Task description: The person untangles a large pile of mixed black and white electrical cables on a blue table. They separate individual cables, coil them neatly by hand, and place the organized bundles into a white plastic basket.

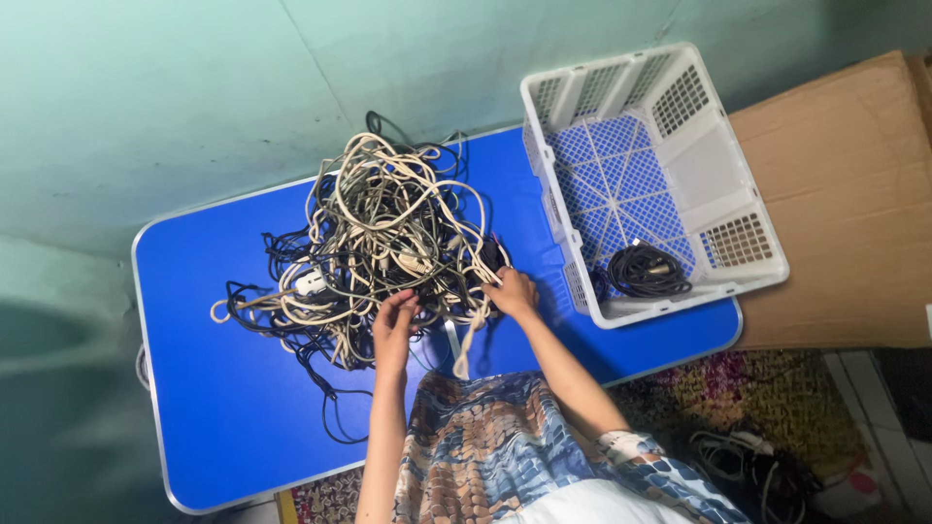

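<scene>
A tangled heap of cables [388, 243], beige and black, lies on the middle of a blue folding desk [223, 408]. Both hands are apart and dug into the near edge of the heap: the left hand [394, 318] has its fingers curled round a few beige strands, and the right hand [512, 291] grips cords at the heap's right side. Just to the right, a white plastic lattice basket [738, 281] rests on the desk's corner, with one coiled black cable [646, 270] inside it. A cardboard box [845, 194] sits beyond the basket, and more cords [757, 466] lie on the patterned floor mat [767, 398]
</scene>
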